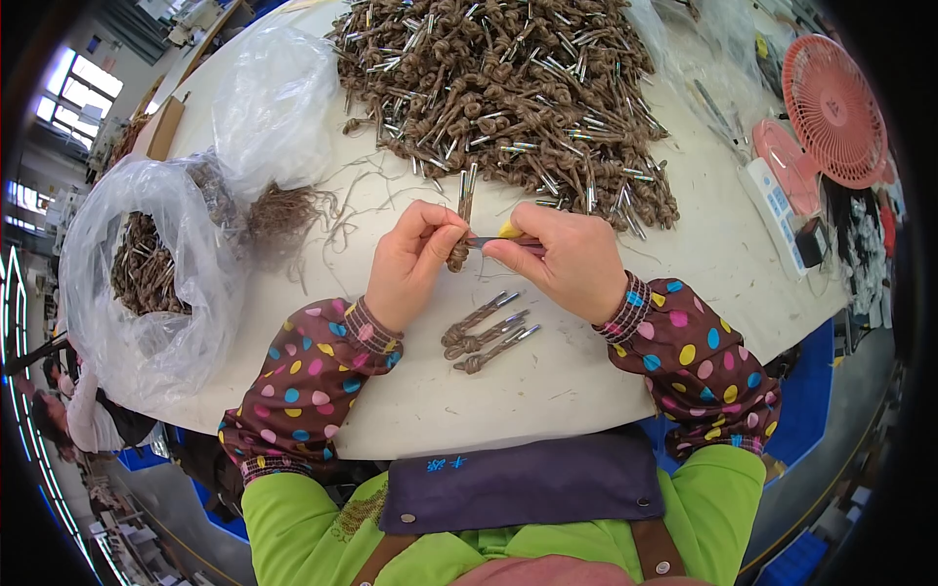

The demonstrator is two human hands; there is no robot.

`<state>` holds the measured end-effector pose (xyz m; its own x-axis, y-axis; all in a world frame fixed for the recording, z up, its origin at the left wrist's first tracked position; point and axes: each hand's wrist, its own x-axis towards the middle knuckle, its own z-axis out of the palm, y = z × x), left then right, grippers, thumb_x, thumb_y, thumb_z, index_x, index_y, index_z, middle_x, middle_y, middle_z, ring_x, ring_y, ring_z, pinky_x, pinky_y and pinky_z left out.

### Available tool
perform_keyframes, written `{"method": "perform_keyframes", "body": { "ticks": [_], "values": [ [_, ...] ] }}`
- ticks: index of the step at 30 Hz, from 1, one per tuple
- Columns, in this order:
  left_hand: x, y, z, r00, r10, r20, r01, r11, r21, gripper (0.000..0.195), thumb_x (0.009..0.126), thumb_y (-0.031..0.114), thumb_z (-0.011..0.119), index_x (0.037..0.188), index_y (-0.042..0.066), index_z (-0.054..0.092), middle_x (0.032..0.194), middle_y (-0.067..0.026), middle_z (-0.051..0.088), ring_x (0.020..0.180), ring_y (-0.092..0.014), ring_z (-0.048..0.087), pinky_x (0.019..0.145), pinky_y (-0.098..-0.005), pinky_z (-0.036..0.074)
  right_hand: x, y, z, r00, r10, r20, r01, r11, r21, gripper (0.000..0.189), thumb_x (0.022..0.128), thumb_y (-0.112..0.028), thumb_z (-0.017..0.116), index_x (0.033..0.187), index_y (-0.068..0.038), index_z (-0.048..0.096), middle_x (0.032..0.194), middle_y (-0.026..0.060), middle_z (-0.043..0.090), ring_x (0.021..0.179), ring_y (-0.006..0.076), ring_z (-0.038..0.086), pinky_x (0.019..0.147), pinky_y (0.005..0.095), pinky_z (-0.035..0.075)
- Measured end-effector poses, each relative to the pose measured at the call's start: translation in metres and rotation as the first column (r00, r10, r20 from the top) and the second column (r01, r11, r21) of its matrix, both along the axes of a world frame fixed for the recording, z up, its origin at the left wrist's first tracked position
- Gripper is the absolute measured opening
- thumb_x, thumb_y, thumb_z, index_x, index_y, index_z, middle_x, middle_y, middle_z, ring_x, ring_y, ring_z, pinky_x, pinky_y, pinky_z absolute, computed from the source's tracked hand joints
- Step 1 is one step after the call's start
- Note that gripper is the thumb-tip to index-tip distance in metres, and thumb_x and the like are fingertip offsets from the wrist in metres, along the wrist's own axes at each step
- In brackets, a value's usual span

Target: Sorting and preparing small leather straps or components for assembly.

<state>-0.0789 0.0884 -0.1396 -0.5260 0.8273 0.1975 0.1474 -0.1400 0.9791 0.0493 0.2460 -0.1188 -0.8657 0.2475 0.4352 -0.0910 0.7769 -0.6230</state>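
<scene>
Between finger and thumb, my left hand (415, 258) pinches a knotted brown cord (457, 258) with two metal-tipped ends pointing away from me. My right hand (563, 253) grips a small tool with a dark metal tip (480, 242) and a yellow part; its tip touches the cord, and its exact kind is hidden by the fingers. Below the hands lie several similar knotted cords (480, 338), their metal tips to the right. Beyond them rises a large heap of knotted brown cords (506, 95) with silvery tips.
On the left, an open clear plastic bag (212, 329) holds more brown cords, beside another plastic bag (275, 102) and loose thread scraps (282, 220). On the right stand a pink fan (835, 110) and a white power strip (773, 212). A person (95, 414) sits at far left.
</scene>
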Motion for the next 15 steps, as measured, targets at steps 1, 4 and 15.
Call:
{"method": "perform_keyframes", "body": {
  "ticks": [1,4,15],
  "values": [
    [-0.0002,-0.0007,-0.0013,1.0,0.003,-0.02,-0.003,1.0,-0.003,0.01,0.095,0.009,0.049,0.1,0.001,0.05,0.089,-0.0054,0.06,0.08,-0.008,0.055,0.07,-0.0214,0.046,-0.0002,-0.0002,-0.0002,1.0,0.003,0.01,-0.003,1.0,0.02,0.029,0.081,-0.033,0.067,0.074,-0.008,0.055,0.06,0.0047,0.054,0.051,0.0218,0.055,0.047,0.0313,0.041],
    [0.0014,0.0002,-0.0021,0.999,0.008,-0.052,-0.007,1.0,0.005,0.01,0.095,0.008,0.05,0.1,0.001,0.051,0.089,-0.005,0.06,0.08,-0.008,0.055,0.071,-0.0211,0.045,0.0003,0.0004,0.001,1.0,0.013,0.015,-0.014,0.997,0.07,0.026,0.078,-0.028,0.07,0.074,-0.007,0.056,0.059,0.0047,0.053,0.051,0.0204,0.054,0.046,0.03,0.041],
    [0.0031,-0.0005,0.0023,0.997,-0.025,-0.074,0.02,0.997,-0.078,0.01,0.097,0.012,0.045,0.1,0.003,0.048,0.088,-0.0052,0.059,0.079,-0.008,0.054,0.07,-0.0225,0.044,0.0006,0.0007,-0.0024,0.999,0.043,0.031,-0.044,0.997,0.061,0.027,0.077,-0.027,0.072,0.072,-0.007,0.056,0.061,0.0049,0.054,0.051,0.0199,0.053,0.046,0.0286,0.041]
  ]
}}
